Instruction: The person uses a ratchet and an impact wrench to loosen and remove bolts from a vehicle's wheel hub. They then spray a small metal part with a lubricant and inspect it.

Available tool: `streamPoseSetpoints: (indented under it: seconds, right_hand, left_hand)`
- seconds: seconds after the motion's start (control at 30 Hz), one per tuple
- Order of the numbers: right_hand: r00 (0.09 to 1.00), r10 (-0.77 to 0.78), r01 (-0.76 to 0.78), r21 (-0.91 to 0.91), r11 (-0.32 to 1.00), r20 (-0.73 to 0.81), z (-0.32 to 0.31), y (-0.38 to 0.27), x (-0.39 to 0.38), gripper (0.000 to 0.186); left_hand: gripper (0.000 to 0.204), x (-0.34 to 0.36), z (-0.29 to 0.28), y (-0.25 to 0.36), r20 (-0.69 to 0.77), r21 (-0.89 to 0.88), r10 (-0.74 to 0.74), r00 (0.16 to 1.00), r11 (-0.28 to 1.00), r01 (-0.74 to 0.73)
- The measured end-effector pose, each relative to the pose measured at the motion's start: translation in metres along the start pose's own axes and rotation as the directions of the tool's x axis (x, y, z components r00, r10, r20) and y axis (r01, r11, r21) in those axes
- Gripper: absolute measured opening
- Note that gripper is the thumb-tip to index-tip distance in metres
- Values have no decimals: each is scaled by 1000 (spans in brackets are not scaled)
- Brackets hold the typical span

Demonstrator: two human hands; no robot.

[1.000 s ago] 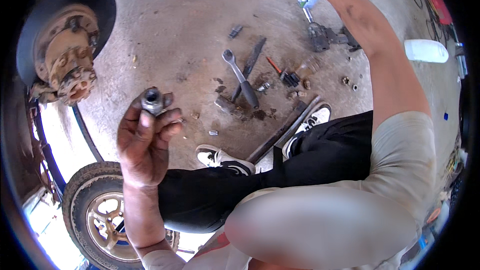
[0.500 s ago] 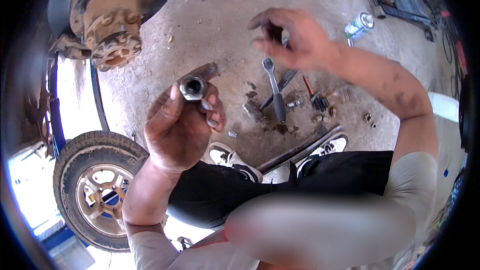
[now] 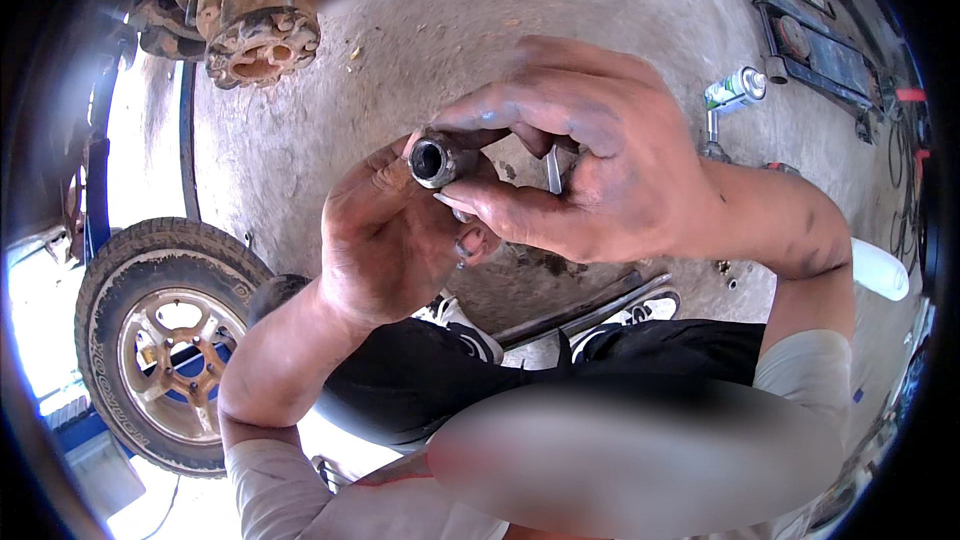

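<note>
A: Around you? 
B: Rusty hub (image 3: 258, 15) above, wheel (image 3: 165, 340) lower left.

A: Grip? 
B: Your left hand (image 3: 385, 240) clasps the metal sleeve (image 3: 437, 161); your right hand (image 3: 590, 175), away earlier, now pinches it too, hiding tools behind.

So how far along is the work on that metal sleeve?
Done: the wheel lies off on the floor and the rusty hub is bare. In hand: left hand holds the sleeve, right hand on it. Left: the sleeve isn't on the hub, nor the wheel.
</note>
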State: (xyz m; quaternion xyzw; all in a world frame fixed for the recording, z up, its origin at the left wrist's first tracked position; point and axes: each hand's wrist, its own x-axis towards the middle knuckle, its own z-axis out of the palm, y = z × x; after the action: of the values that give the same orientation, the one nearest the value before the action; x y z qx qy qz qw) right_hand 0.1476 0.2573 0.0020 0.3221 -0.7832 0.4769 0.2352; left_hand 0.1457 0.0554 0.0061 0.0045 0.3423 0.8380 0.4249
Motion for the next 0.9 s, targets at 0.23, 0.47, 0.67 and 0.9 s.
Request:
streamPoseSetpoints:
  seconds: [0.23,0.47,0.67,0.9]
  right_hand:
    - [997,-64,63,-20,998,-40,1,0,5,43]
    - [996,-81,79,-37,996,-32,-2,-3,7,44]
    - [994,-89,86,-45,995,-64,-1,-4,7,47]
    - [995,-62,59,-34,998,-84,-1,-8,9,48]
  left_hand:
    - [37,4,1,1,12,-59,12,1000,998,-11]
    - [38,9,3,2,6,-8,25,1000,1000,-25]
    - [39,10,11,2,-39,15,25,999,1000,-25]
    - [32,11,9,0,-57,-60,14,998,998,-17]
